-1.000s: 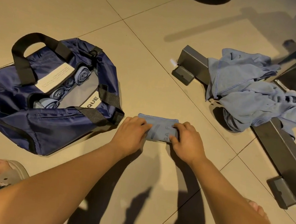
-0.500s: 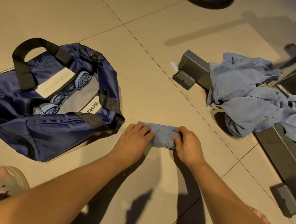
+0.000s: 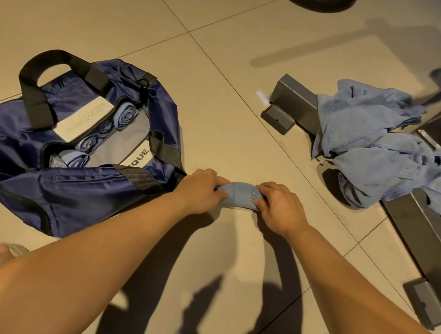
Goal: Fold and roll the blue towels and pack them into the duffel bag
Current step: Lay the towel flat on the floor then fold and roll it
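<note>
head view, left hand (image 3: 200,190): my fingers curl over the left end of the towel roll (image 3: 238,196), gripping it so the turns don't slacken.
right hand (image 3: 278,206): curled round the right end, gripping too, to make the roll even.
towel roll: on the floor (image 3: 249,109) between my hands, just beside the duffel bag (image 3: 64,191).
duffel bag: mouth open, rolled towels (image 3: 88,142) in a row inside, with room left.
loose towels (image 3: 377,156): heaped over a metal frame (image 3: 434,239), not yet folded.
</note>
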Motion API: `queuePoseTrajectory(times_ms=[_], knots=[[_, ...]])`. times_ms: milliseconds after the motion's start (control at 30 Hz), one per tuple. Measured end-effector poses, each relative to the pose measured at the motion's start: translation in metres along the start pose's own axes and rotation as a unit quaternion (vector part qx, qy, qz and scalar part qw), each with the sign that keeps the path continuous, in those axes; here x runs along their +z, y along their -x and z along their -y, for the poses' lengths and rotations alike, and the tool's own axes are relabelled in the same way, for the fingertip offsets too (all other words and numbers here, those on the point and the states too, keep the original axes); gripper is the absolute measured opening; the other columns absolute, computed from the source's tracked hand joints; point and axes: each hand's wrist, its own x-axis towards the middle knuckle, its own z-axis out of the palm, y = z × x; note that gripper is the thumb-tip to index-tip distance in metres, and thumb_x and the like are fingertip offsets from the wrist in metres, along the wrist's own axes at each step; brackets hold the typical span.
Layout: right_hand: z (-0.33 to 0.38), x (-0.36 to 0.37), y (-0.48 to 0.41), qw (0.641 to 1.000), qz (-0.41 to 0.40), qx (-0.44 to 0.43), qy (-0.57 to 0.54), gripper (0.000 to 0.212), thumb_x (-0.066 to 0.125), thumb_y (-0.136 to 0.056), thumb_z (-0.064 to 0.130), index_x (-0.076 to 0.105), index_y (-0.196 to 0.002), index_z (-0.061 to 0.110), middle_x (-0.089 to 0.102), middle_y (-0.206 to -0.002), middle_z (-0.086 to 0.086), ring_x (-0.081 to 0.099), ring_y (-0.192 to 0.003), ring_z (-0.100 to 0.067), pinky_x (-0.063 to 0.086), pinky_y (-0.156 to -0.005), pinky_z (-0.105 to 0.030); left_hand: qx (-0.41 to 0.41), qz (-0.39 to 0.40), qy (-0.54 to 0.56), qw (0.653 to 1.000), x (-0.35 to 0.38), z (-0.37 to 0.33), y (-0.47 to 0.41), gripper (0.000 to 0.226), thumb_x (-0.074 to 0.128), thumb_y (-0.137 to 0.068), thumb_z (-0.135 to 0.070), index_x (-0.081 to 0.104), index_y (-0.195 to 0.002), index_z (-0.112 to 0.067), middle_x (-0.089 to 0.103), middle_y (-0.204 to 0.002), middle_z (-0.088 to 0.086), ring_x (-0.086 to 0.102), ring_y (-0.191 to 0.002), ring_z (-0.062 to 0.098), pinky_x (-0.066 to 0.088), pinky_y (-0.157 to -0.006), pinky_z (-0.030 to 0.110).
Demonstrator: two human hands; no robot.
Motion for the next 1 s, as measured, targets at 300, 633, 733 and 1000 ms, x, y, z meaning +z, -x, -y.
queuePoseTrajectory(times_ms=[300, 633, 733, 1000], knots=[[0.001, -0.004, -0.005, 0.999, 0.043, 0.011, -0.009, 0.025, 0.049, -0.103, 0.029, 0.064, -0.119, 0.017, 0.061, -0.113, -0.008, 0.055, -0.106, -0.030, 0.045, -0.085, -0.039, -0.206, -0.013, 0.268, 0.941, -0.004, -0.004, -0.017, 0.036, 0.082, -0.081, -0.018, 0.059, -0.106, -0.004, 0.060, -0.105, 0.011, 0.056, -0.092, 0.026, 0.051, -0.083, 0.037], [-0.005, -0.006, 0.016, 0.994, 0.065, 0.016, -0.085, 0.023, 0.050, -0.101, 0.021, 0.064, -0.119, 0.015, 0.061, -0.111, -0.007, 0.054, -0.104, -0.027, 0.048, -0.084, -0.039, -0.291, 0.083, 0.352, 0.886, -0.011, -0.009, -0.008, 0.089, 0.094, -0.069, -0.024, 0.048, -0.139, 0.007, 0.059, -0.127, 0.019, 0.059, -0.103, 0.029, 0.056, -0.083, 0.036], [0.001, -0.005, 0.021, 0.991, 0.071, 0.023, -0.109, 0.025, 0.052, -0.102, 0.021, 0.064, -0.124, 0.016, 0.061, -0.115, -0.007, 0.055, -0.107, -0.026, 0.047, -0.087, -0.037, -0.305, 0.098, 0.369, 0.872, -0.013, -0.011, -0.001, 0.083, 0.092, -0.071, -0.020, 0.048, -0.137, 0.007, 0.060, -0.121, 0.019, 0.061, -0.089, 0.026, 0.055, -0.066, 0.032], [0.020, -0.009, 0.047, 0.976, 0.028, 0.078, -0.204, 0.031, 0.057, -0.101, 0.026, 0.061, -0.130, 0.018, 0.062, -0.119, -0.003, 0.057, -0.107, -0.020, 0.040, -0.086, -0.026, -0.211, 0.002, 0.465, 0.860, -0.020, -0.016, 0.018, 0.034, 0.083, -0.084, -0.019, 0.067, -0.108, -0.002, 0.068, -0.107, 0.020, 0.067, -0.095, 0.029, 0.062, -0.070, 0.035]])
